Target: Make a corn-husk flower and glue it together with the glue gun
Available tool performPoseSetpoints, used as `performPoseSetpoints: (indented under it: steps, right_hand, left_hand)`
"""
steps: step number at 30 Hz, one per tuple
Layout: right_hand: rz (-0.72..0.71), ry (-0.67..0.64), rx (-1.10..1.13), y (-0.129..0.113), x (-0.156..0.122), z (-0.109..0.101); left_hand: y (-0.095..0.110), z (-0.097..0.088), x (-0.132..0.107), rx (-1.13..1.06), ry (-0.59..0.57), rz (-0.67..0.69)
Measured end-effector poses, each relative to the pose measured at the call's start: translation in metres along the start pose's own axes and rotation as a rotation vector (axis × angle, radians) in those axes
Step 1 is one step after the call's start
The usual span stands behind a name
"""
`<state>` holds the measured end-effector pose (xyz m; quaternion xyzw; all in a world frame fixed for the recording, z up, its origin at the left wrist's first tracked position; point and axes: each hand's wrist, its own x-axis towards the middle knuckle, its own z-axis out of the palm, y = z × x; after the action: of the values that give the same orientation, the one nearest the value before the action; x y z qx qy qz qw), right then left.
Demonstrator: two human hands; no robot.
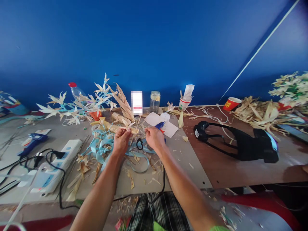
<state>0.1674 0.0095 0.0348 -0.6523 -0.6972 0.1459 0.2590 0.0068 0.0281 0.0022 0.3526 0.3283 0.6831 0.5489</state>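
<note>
My left hand point(121, 139) is closed in a pinch on a small pale corn husk flower point(128, 124), whose pointed petals stick up above the fingertips. To its right, level with it and a short gap away, my right hand point(155, 138) has its fingers pressed together. Whatever they may hold is hidden or too small to name. A blue glue gun point(159, 125) lies just beyond the right hand by a sheet of white paper point(169, 129). Between the wrists sits a black loop point(139, 144). Light-blue ribbon point(96, 148) is heaped beside the left hand.
Finished-looking husk flowers point(59, 107) stand at the back left. A power strip point(57, 166) with cables and another blue glue gun point(35, 142) lie left. Behind are a glass jar point(155, 101) and a paper cup point(184, 104). A black strapped headset point(243, 142) lies right.
</note>
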Motion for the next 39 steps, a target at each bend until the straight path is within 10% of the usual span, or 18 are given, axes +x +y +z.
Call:
performPoseSetpoints:
  steps: [8, 12, 20, 31, 39]
  right_hand:
    - [-0.047, -0.151, 0.017, 0.001, -0.001, 0.000]
    - [-0.045, 0.054, 0.412, 0.001, 0.001, 0.001]
    - [-0.061, -0.148, 0.856, 0.005, 0.006, 0.012]
    - [0.141, -0.015, 1.469, 0.003, 0.012, 0.003]
    - [0.064, 0.056, 1.333, -0.011, 0.004, 0.013]
  left_hand:
    - [-0.004, 0.000, -0.003, 0.115, -0.049, -0.039]
    - [-0.004, -0.001, -0.003, 0.150, -0.050, -0.031]
    - [-0.005, 0.000, -0.007, 0.209, -0.153, -0.069]
    - [-0.008, 0.004, -0.009, 0.228, -0.126, -0.090]
    - [-0.005, 0.009, -0.014, 0.397, -0.240, -0.036]
